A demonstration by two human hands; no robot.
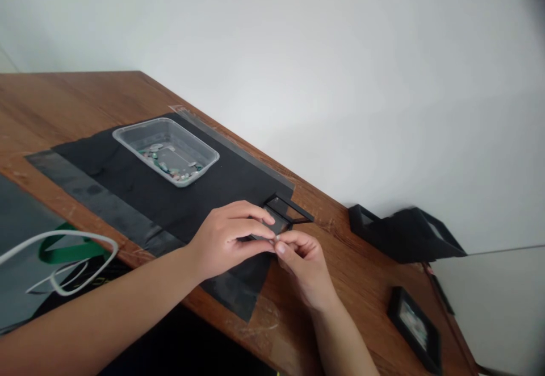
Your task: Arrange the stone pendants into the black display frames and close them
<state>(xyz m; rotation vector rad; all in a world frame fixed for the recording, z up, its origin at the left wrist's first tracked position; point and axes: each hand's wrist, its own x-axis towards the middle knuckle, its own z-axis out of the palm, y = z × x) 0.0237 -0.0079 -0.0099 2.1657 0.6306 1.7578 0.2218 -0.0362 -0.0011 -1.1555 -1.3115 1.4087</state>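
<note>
A small black square frame case [285,212] with a clear window lies hinged open at the right end of a black cloth mat [179,194]. My left hand [232,237] rests over its near half, fingers curled and pressed down on it. Touching it from the right, my right hand [304,262] pinches the same near edge with thumb and fingers. What sits between the fingertips is hidden.
A clear plastic tub [167,150] holding several small greenish stones sits on the mat's far left. More black frame cases [404,233] stand against the white wall at the right, and a closed one [415,328] lies near the wooden table's [366,285] right end. A white cord [63,254] loops at the left.
</note>
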